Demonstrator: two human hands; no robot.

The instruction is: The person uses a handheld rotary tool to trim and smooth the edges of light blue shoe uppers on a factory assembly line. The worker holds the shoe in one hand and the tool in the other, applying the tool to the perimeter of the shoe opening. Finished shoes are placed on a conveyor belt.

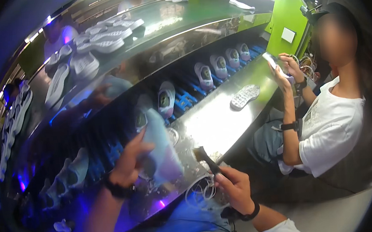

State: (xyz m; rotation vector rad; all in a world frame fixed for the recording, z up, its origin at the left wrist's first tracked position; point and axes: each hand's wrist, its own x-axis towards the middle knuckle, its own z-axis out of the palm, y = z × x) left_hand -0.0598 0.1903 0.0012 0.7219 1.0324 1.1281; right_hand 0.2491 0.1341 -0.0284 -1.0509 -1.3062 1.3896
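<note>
My right hand is closed around the dark handle of a brush, its bristle end pointing up and left over the metal ledge. My left hand is smeared by motion. Its fingers lie against or in front of a long pale, bluish-purple thing, perhaps a shoe sole, too blurred to make out; whether they grip it I cannot tell. Just beyond stands a shoe in the row on the blue rollers. A coil of thin clear tubing hangs beside my right hand.
More shoes stand along the blue roller conveyor. A white sole lies on the shiny metal ledge. Several soles rest on the upper green belt. At right, a co-worker holds a pale sole beside a green machine housing.
</note>
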